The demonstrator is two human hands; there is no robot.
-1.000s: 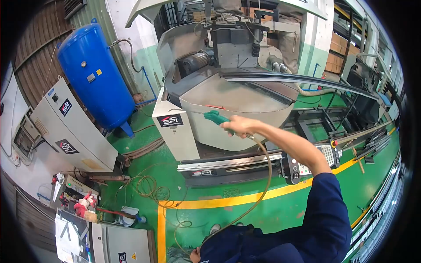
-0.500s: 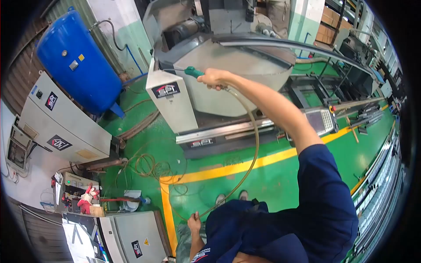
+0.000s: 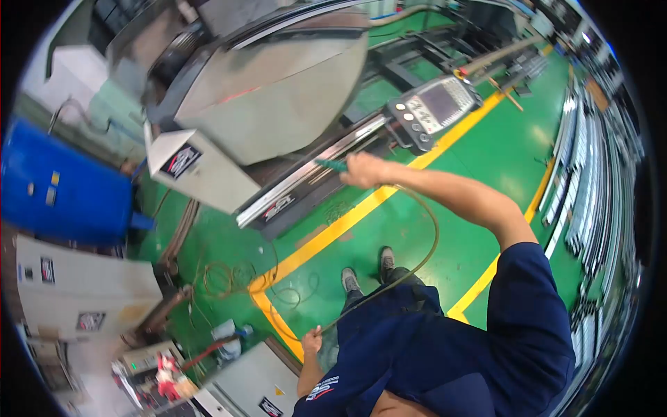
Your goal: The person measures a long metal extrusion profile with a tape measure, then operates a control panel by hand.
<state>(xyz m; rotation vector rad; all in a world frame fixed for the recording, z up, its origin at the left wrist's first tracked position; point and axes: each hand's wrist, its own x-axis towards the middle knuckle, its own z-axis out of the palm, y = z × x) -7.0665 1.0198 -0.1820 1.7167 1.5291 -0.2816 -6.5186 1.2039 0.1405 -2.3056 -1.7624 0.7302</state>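
My right hand (image 3: 365,171) is closed around the handle of a green air blow gun (image 3: 329,165). The gun points left, over the metal rail (image 3: 313,165) at the front of a large grey machine (image 3: 278,104). From it a yellowish air hose (image 3: 435,233) loops down and across my body to my left hand (image 3: 312,341), whose fingers are wrapped round it. More of the hose lies in loose coils on the green floor to the left. The gun's nozzle tip is hard to make out.
A control panel (image 3: 434,108) with a screen and keys juts from the machine. At left are a blue tank (image 3: 66,184) and a grey cabinet (image 3: 83,285). Red-and-white gloves (image 3: 167,375) lie at lower left. Long metal profiles (image 3: 594,187) are stacked at right.
My view has turned to the right. My right hand has brought the blow gun away from the machine's left end, rightward and lower along the rail. My left hand still grips the hose.
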